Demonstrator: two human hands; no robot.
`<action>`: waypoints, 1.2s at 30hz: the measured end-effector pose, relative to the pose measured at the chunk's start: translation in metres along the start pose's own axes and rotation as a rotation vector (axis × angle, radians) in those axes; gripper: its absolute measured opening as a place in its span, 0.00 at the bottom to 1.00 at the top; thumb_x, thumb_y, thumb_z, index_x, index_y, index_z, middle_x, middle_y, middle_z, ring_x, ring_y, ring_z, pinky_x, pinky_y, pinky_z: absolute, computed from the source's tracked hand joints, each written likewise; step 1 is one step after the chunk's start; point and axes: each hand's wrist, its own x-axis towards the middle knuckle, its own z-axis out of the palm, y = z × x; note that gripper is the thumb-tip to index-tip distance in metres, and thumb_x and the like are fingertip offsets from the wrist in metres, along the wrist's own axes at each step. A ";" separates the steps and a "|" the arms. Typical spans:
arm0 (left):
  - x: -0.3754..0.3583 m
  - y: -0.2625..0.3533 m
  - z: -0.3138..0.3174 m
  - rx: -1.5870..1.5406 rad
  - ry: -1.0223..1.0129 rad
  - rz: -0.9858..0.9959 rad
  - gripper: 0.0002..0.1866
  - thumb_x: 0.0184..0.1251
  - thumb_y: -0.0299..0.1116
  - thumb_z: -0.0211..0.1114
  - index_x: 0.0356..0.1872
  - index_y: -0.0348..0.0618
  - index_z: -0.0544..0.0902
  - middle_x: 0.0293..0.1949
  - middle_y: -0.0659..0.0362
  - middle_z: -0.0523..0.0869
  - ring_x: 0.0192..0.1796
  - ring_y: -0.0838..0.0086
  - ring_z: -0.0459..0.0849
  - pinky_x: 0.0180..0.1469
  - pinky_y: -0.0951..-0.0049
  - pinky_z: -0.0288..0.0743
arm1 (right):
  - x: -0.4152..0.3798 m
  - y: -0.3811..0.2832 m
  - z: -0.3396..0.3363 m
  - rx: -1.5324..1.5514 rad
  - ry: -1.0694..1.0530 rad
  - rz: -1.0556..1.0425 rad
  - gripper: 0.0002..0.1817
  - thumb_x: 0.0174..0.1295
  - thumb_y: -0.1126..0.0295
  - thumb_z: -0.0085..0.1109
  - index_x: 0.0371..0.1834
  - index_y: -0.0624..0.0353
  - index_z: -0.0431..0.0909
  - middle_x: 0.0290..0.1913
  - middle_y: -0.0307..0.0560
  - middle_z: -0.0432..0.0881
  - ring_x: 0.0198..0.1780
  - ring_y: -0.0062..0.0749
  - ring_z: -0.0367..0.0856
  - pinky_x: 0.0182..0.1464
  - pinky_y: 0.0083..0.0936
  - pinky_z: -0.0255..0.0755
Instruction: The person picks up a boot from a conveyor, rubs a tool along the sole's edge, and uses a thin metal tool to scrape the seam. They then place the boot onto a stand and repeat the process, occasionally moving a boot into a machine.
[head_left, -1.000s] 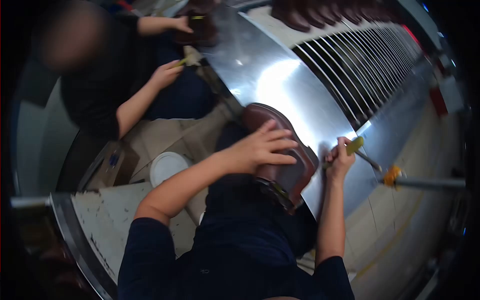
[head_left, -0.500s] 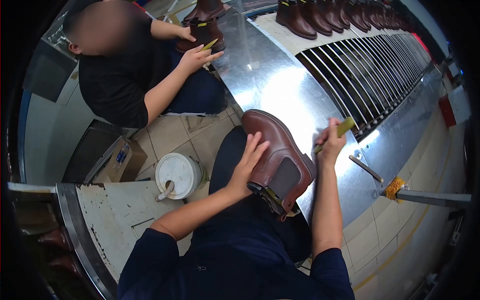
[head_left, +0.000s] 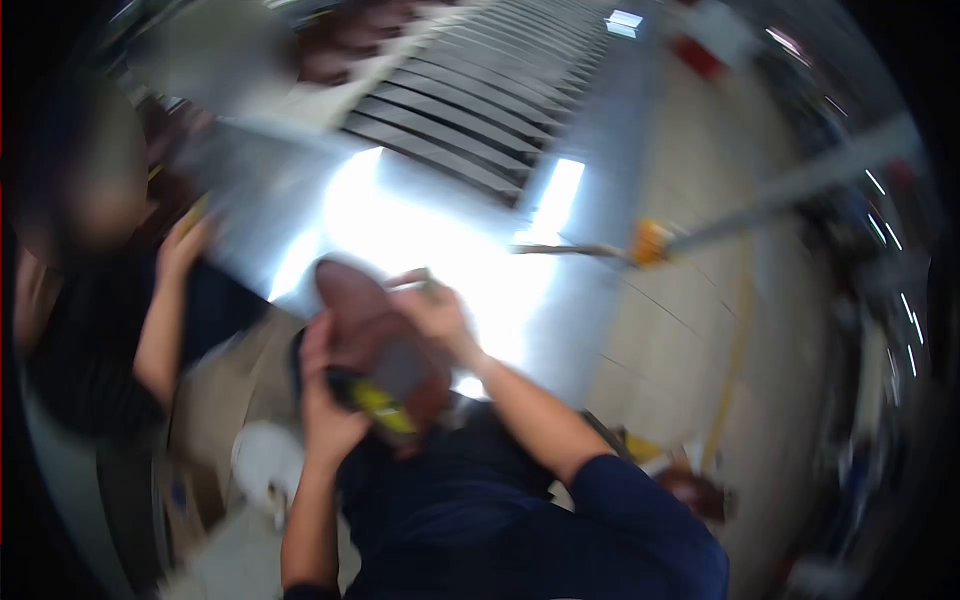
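Frame heavily motion-blurred, detail limited. Brown boot (head_left: 372, 335) is up off the lap, in front of the person's chest, just below the shiny metal table (head_left: 450, 230) edge. Left hand (head_left: 325, 395) is under the boot on its near side, fingers wrapped up around it, gripping the boot. Right hand (head_left: 432, 312) sits on the boot's far upper side, touching it; fingers look curled, but can't tell whether they clamp the boot or something small, too smeared. Yellow-green patch (head_left: 385, 405) shows at the boot's lower end, next to the left hand; can't tell what it is.

Beyond the boot: table's slatted section (head_left: 480, 130) with dark brown boots (head_left: 340, 50) blurred at its far end. Left of the boot: a co-worker in black, one hand (head_left: 180, 245) raised near the table edge. Below-left of the boot: white bucket (head_left: 262, 462) on the floor. Right of the boot: metal bar with an orange piece (head_left: 650, 242).
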 end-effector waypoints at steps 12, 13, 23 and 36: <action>-0.037 -0.002 0.074 0.023 0.211 -0.078 0.28 0.64 0.31 0.82 0.62 0.36 0.81 0.54 0.55 0.87 0.53 0.68 0.88 0.54 0.69 0.82 | -0.010 0.020 -0.006 0.023 0.099 -0.059 0.11 0.73 0.64 0.68 0.51 0.59 0.86 0.34 0.41 0.86 0.33 0.25 0.85 0.36 0.23 0.77; -0.042 -0.001 0.066 0.038 0.188 -0.090 0.33 0.63 0.32 0.81 0.66 0.34 0.76 0.56 0.51 0.86 0.57 0.64 0.87 0.58 0.67 0.81 | -0.010 0.018 -0.011 0.158 0.112 0.108 0.11 0.74 0.64 0.67 0.51 0.60 0.85 0.30 0.38 0.84 0.29 0.20 0.82 0.31 0.20 0.73; -0.142 -0.052 -0.059 0.140 -0.077 -0.538 0.35 0.64 0.27 0.78 0.72 0.36 0.74 0.66 0.49 0.83 0.68 0.62 0.82 0.71 0.61 0.75 | 0.023 0.003 -0.034 0.014 0.178 0.021 0.15 0.71 0.60 0.70 0.50 0.61 0.85 0.24 0.32 0.75 0.22 0.16 0.72 0.26 0.18 0.65; -0.132 -0.056 -0.050 0.008 -0.156 -0.462 0.45 0.61 0.24 0.79 0.79 0.42 0.66 0.73 0.50 0.76 0.76 0.61 0.74 0.78 0.59 0.67 | 0.026 -0.001 -0.040 0.113 0.099 0.104 0.14 0.73 0.60 0.69 0.49 0.60 0.86 0.27 0.32 0.79 0.25 0.14 0.75 0.28 0.17 0.68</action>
